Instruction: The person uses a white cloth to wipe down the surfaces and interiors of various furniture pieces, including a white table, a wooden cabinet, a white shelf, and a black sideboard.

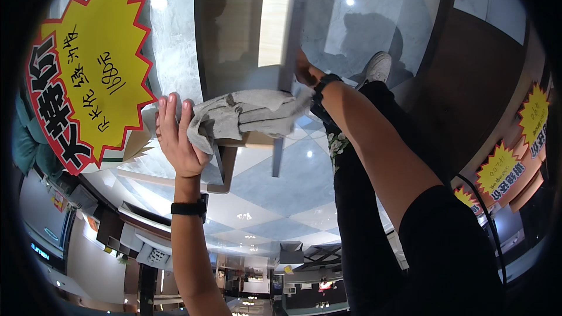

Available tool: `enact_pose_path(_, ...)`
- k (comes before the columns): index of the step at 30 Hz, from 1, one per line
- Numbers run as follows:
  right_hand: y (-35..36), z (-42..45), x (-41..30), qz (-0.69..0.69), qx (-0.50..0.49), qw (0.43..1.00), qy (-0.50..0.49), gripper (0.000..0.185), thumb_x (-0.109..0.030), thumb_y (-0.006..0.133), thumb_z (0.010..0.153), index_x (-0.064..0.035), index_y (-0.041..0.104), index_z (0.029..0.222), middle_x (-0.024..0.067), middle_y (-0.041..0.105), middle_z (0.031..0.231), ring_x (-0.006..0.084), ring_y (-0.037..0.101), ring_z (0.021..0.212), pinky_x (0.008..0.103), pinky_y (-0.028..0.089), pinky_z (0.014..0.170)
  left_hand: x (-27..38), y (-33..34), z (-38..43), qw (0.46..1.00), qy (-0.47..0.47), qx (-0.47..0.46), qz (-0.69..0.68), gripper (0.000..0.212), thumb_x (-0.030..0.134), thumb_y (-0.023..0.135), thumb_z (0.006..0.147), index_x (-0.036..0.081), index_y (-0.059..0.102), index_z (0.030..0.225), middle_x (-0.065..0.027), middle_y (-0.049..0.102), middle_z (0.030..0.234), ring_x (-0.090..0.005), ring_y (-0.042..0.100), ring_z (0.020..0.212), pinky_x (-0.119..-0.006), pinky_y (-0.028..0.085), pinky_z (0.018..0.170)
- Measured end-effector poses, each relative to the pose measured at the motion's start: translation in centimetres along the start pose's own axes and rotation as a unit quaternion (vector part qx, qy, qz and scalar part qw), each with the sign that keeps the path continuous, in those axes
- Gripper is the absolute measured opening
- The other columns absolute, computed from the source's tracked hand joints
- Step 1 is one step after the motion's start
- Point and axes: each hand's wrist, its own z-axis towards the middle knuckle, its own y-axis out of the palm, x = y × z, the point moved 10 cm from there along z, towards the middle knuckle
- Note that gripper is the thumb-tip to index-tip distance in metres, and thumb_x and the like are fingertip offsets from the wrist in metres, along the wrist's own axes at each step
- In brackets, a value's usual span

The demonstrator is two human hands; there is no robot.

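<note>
My left hand (181,140) rests its fingertips, slightly apart, on the grey marble-patterned tabletop (175,44) near its edge. A grey cloth (246,114) with dark smudges is caught at the thumb side of this hand, and its folds cover the thumb. It stretches across toward my right wrist, where its far end is blurred. An open drawer (274,17) with a pale interior juts from beneath the tabletop. Gripping the drawer's brown front panel (293,13) is my right hand (306,69), shadowed and partly hidden by the panel.
A large yellow-and-red starburst sign (101,70) with writing stands on the tabletop, beside an open book (136,147). A teal cushioned item (33,140) is at far left. My shoe (378,68) is on the tiled floor (281,202). Dark brown furniture (478,74) and more signs (500,171) are at right.
</note>
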Motion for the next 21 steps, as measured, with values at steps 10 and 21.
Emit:
enact_pose_path(10,-12.8,-5.1,5.6,-0.111,0.047,0.990,0.078,0.069,-0.067,0.038,0.083,-0.0020,0.054,0.100,0.0094,0.056,0.087,0.0191,0.051,0.073,0.0337,0.037,0.061,0.3,-0.2,0.0,1.000,-0.001,0.005,-0.011,0.050,0.029,0.031,0.092,0.006,0.053,0.130,-0.0190,0.045,0.138,-0.0394,0.038,0.130,-0.048,0.027,0.108)
enact_pose_path(21,-14.7,-17.7,11.7,-0.568,-0.179,0.752,0.283,0.056,-0.053,0.045,0.092,-0.0019,0.064,0.081,0.0091,0.062,0.065,0.0176,0.056,0.049,0.0328,0.043,0.042,0.0,-0.8,0.4,0.998,0.019,0.051,-0.013,0.050,0.027,0.035,0.087,0.015,0.053,0.132,-0.0091,0.046,0.139,-0.0301,0.041,0.130,-0.039,0.031,0.106)
